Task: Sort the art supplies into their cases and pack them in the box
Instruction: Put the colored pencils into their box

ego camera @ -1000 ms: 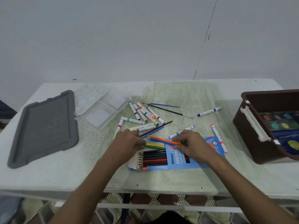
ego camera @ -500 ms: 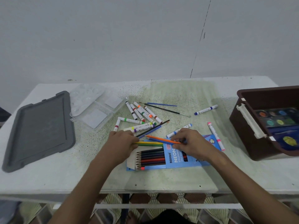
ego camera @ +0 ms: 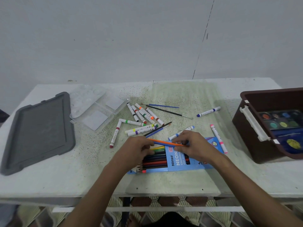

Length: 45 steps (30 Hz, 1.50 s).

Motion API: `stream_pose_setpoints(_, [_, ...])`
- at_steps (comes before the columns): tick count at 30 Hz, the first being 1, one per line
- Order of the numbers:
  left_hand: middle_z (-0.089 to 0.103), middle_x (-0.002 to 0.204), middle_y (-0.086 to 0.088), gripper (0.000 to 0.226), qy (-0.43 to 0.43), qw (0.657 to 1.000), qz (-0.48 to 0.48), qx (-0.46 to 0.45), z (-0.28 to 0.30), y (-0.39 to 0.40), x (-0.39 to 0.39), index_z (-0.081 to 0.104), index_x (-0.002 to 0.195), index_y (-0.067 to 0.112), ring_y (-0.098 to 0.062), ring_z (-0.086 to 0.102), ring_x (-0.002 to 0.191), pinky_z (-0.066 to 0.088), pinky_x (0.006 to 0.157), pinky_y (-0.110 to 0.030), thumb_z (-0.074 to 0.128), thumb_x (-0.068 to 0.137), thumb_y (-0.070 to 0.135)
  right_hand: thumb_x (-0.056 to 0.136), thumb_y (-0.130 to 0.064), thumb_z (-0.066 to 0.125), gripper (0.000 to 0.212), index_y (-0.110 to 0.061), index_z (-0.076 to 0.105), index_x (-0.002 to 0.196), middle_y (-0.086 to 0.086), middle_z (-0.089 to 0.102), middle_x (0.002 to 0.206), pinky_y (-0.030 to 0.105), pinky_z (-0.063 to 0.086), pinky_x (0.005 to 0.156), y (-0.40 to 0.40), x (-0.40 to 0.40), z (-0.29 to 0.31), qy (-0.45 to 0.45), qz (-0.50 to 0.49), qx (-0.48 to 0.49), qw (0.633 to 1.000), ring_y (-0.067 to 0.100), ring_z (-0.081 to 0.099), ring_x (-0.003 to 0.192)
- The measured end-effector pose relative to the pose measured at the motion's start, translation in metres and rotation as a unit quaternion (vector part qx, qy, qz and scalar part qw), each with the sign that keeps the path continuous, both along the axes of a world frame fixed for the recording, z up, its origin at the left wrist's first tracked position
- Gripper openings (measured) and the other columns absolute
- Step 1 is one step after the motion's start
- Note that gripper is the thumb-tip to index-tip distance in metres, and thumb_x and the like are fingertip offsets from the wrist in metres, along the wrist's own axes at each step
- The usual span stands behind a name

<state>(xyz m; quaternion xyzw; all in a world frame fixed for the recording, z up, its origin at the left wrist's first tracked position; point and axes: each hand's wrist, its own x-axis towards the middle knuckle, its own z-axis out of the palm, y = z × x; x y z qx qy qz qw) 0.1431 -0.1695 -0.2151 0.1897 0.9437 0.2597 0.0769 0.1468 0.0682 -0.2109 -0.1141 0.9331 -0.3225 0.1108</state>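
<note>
1. Head view: pencils half done. Our left hand and right hand pinched the orange pencil and a blue one over the pencil case.
2. Markers and brushes lay loose; paint set sat in the brown box.

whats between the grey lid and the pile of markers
In the head view, a clear plastic case, lying open, sits between the grey lid and the markers.

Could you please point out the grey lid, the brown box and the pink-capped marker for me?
grey lid (ego camera: 39, 130), head view, on the middle of its flat panel.
brown box (ego camera: 242, 128), head view, on its near left outer wall.
pink-capped marker (ego camera: 218, 136), head view, on the middle of its white barrel.
</note>
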Motion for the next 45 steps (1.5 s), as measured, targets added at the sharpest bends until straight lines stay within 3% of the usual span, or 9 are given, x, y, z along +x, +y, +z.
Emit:
stream_pose_setpoints(3, [0.058, 0.103, 0.005, 0.026, 0.059, 0.998, 0.003, -0.004, 0.000, -0.005, -0.002, 0.067, 0.114, 0.020, -0.009, 0.051, 0.092, 0.037, 0.077, -0.017, 0.063, 0.089, 0.025, 0.083, -0.025, 0.072, 0.028, -0.022, 0.070, 0.110, -0.001, 0.060, 0.097, 0.020, 0.045, 0.070, 0.000, -0.001, -0.001, 0.000, 0.000, -0.007, 1.000, 0.011, 0.054, 0.084])
stream_pose_setpoints(6, [0.060, 0.117, 0.002, 0.031, 0.127, 0.985, -0.089, -0.074, -0.002, 0.001, -0.009, 0.063, 0.120, 0.021, -0.017, 0.054, 0.105, 0.043, 0.086, -0.031, 0.060, 0.090, 0.030, 0.083, -0.025, 0.073, 0.026, -0.022, 0.071, 0.109, -0.001, 0.059, 0.095, 0.021, 0.044, 0.069, -0.003, 0.000, -0.001, 0.007, 0.010, -0.007, 1.000, 0.012, 0.054, 0.083])
stream_pose_setpoints(11, [0.061, 0.118, 0.004, 0.032, 0.127, 0.960, -0.177, -0.177, 0.007, 0.020, -0.022, 0.057, 0.127, 0.027, -0.017, 0.056, 0.106, 0.039, 0.082, -0.032, 0.045, 0.099, 0.033, 0.081, -0.029, 0.075, 0.028, -0.022, 0.071, 0.108, -0.001, 0.060, 0.093, 0.012, 0.038, 0.062, -0.004, 0.001, -0.003, 0.029, 0.011, -0.008, 0.999, 0.008, 0.052, 0.078])
stream_pose_setpoints(23, [0.057, 0.114, 0.005, 0.034, 0.108, 0.962, -0.106, -0.226, 0.023, -0.049, 0.012, 0.054, 0.130, 0.027, -0.014, 0.058, 0.081, 0.037, 0.063, -0.024, 0.051, 0.096, 0.022, 0.080, -0.034, 0.074, 0.043, -0.018, 0.065, 0.119, -0.002, 0.055, 0.105, 0.008, 0.038, 0.067, 0.000, 0.005, -0.012, 0.033, -0.003, -0.019, 0.999, 0.007, 0.052, 0.089])
stream_pose_setpoints(26, [0.053, 0.117, 0.005, 0.041, 0.071, 0.968, -0.082, -0.227, 0.020, -0.065, 0.019, 0.050, 0.134, 0.028, -0.014, 0.057, 0.082, 0.047, 0.066, -0.026, 0.051, 0.096, 0.016, 0.080, -0.032, 0.074, 0.043, -0.017, 0.065, 0.119, -0.002, 0.053, 0.105, 0.012, 0.041, 0.073, -0.001, 0.005, -0.014, 0.028, -0.007, -0.020, 0.999, 0.007, 0.051, 0.091])
stream_pose_setpoints(30, [0.054, 0.108, 0.005, 0.039, 0.053, 0.973, -0.071, -0.214, 0.017, -0.080, 0.023, 0.056, 0.131, 0.026, -0.014, 0.054, 0.075, 0.049, 0.065, -0.029, 0.055, 0.094, 0.014, 0.079, -0.033, 0.075, 0.042, -0.019, 0.066, 0.118, -0.002, 0.053, 0.104, 0.006, 0.037, 0.067, 0.000, 0.005, -0.016, 0.029, -0.008, -0.023, 0.999, 0.003, 0.048, 0.085])
stream_pose_setpoints(36, [0.047, 0.112, 0.001, 0.039, 0.044, 0.965, -0.071, -0.249, 0.025, -0.064, 0.021, 0.046, 0.138, 0.028, -0.015, 0.053, 0.083, 0.049, 0.072, -0.030, 0.044, 0.099, 0.022, 0.081, -0.031, 0.074, 0.042, -0.018, 0.065, 0.119, -0.002, 0.051, 0.106, 0.005, 0.034, 0.068, -0.001, 0.005, -0.017, 0.036, -0.004, -0.022, 0.999, 0.005, 0.047, 0.090])
stream_pose_setpoints(40, [0.043, 0.117, -0.003, 0.039, 0.072, 0.952, -0.086, -0.285, 0.024, -0.038, 0.013, 0.043, 0.136, 0.029, -0.017, 0.048, 0.082, 0.043, 0.062, -0.029, 0.045, 0.098, 0.022, 0.083, -0.030, 0.072, 0.040, -0.018, 0.064, 0.120, -0.004, 0.048, 0.111, 0.003, 0.032, 0.071, -0.001, 0.005, -0.017, 0.044, 0.012, -0.016, 0.999, 0.005, 0.046, 0.098])
stream_pose_setpoints(45, [0.048, 0.114, -0.006, 0.031, 0.123, 0.933, -0.111, -0.320, 0.015, -0.014, 0.006, 0.053, 0.127, 0.025, -0.022, 0.047, 0.097, 0.031, 0.067, -0.030, 0.046, 0.097, 0.022, 0.083, -0.036, 0.070, 0.043, -0.021, 0.062, 0.122, -0.006, 0.048, 0.118, 0.017, 0.032, 0.086, -0.001, 0.006, -0.018, 0.039, 0.027, -0.003, 0.999, 0.008, 0.042, 0.112])
